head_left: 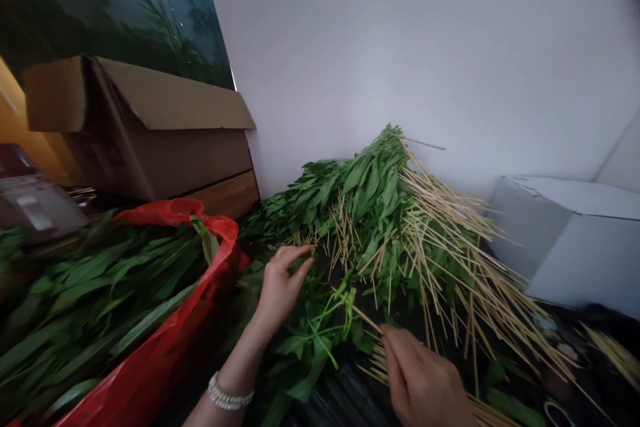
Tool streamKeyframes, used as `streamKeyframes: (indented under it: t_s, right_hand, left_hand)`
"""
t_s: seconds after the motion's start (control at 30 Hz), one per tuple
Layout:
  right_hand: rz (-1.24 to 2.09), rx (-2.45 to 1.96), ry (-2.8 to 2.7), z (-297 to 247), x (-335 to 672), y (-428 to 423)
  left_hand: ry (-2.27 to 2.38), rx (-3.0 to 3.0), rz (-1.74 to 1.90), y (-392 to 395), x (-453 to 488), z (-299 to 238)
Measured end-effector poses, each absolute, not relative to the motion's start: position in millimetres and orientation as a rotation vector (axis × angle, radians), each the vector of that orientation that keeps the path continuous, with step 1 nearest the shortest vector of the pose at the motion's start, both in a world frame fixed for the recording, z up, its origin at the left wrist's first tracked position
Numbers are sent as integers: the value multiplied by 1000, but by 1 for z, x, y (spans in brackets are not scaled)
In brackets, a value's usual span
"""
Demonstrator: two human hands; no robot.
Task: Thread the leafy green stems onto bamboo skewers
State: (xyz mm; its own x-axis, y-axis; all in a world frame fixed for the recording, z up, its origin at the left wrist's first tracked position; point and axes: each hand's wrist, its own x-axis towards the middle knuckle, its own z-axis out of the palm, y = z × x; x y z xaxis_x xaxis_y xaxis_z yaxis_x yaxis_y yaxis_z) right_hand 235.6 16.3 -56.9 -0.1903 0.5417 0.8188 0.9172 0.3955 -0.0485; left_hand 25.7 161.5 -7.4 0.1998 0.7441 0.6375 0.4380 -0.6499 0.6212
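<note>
My right hand (425,377) is closed on a thin wooden skewer (367,317) that points up and to the left. Green stems (337,313) are bunched at the skewer's far end, with leaves hanging below them. Above and to the left, my left hand (283,283), with a beaded bracelet at the wrist, pinches a small green stem (313,251) between thumb and forefinger. Only a bit of that stem shows. Under my right hand lie more loose skewers (380,360), partly covered by it.
A large pile of skewered leafy greens (375,180) leans by the white wall, its sticks (470,247) spreading right. On the left is a red plastic bag (200,300) full of long leaves, with a cardboard box (175,153) behind. A white box (565,240) stands right.
</note>
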Motion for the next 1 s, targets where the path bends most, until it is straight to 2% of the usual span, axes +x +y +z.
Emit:
streamKeyframes:
  t_s: [0.17, 0.47, 1.0]
  right_hand:
    - [-608, -1273, -1794, -55, 239, 17]
    - [-588, -1333, -1806, -57, 237, 16]
    - [-585, -1346, -1821, -58, 238, 16]
  left_hand:
    - [858, 1677, 1102, 160, 31, -11]
    - [724, 1675, 845, 145, 35, -2]
    - [681, 1517, 857, 148, 35, -7]
